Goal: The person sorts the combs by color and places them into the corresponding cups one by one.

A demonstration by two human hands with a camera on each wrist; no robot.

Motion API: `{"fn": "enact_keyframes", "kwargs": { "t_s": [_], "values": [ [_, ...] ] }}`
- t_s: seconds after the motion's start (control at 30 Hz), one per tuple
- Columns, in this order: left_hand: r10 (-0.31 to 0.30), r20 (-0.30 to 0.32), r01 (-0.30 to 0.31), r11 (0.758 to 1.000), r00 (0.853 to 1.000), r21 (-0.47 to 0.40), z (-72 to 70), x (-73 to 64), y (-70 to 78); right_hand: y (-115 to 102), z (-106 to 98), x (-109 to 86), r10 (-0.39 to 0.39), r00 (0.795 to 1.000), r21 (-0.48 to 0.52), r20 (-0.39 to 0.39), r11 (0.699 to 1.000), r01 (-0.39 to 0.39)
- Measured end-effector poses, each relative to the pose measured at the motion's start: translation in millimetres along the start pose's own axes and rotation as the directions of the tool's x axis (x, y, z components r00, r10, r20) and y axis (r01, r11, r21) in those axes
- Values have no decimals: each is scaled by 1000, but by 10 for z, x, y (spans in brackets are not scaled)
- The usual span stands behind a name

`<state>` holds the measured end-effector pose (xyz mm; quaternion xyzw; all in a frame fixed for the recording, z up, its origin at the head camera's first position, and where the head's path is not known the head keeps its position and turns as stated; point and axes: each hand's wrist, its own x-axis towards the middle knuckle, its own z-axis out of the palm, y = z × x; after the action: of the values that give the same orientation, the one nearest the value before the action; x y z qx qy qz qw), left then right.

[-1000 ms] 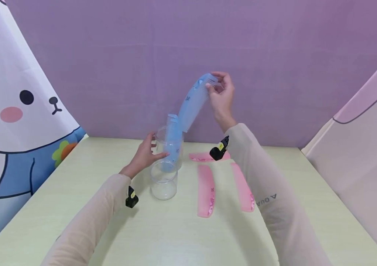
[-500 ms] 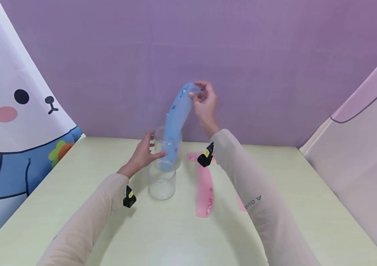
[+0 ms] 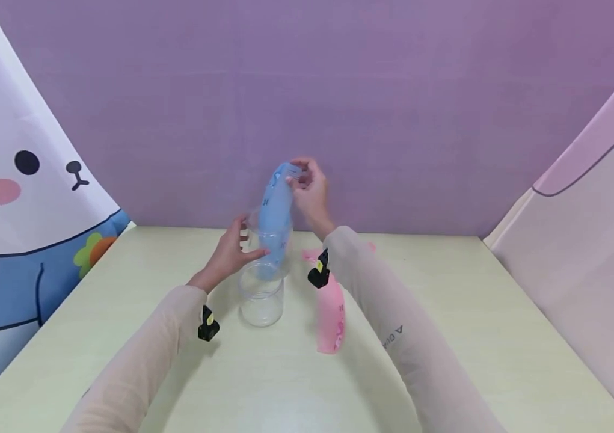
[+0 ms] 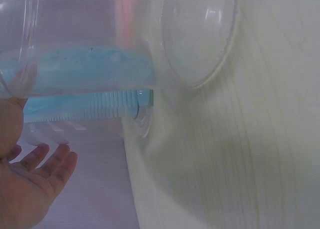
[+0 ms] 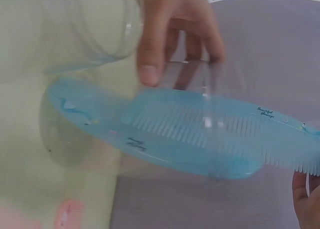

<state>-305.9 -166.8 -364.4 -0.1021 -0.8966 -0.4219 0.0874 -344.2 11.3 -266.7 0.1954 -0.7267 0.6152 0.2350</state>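
Note:
My left hand (image 3: 229,251) holds the side of a clear cup (image 3: 253,239), its thumb in front and fingers behind. One blue comb (image 5: 136,143) leans inside that cup. By its upper end, my right hand (image 3: 312,191) pinches a second blue comb (image 3: 276,201), whose lower part is down inside the same cup, overlapping the first comb. In the left wrist view, the left hand's fingers (image 4: 52,164) curve loosely beside the cup wall. A second clear cup (image 3: 261,310) stands just in front, with nothing visible in it.
On the pale table (image 3: 263,385), a pink comb (image 3: 331,316) lies right of the cups. Behind it, another pink comb (image 3: 312,255) is partly covered by the right wrist and sleeve. A purple cloth (image 3: 420,120) hangs at the back.
My right hand has moved left and down, bringing the blue comb from above the rim into the rear cup. The left hand keeps its place. The right sleeve now hides the rightmost pink comb.

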Motion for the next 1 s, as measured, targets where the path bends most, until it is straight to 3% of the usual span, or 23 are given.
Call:
{"fn": "enact_keyframes", "kwargs": {
  "t_s": [0.13, 0.67, 1.0],
  "values": [
    [-12, 0, 12, 1000, 1000, 10, 5, -2, -7, 74, 58, -72, 40, 999, -38, 31, 999, -39],
    [49, -9, -49, 999, 999, 17, 8, 5, -17, 241, 199, -206, 87, 988, -112, 127, 991, -73],
    [54, -14, -54, 998, 998, 26, 28, 2, -19, 261, 202, -210, 113, 986, -190, 125, 978, -88]
  ]
}}
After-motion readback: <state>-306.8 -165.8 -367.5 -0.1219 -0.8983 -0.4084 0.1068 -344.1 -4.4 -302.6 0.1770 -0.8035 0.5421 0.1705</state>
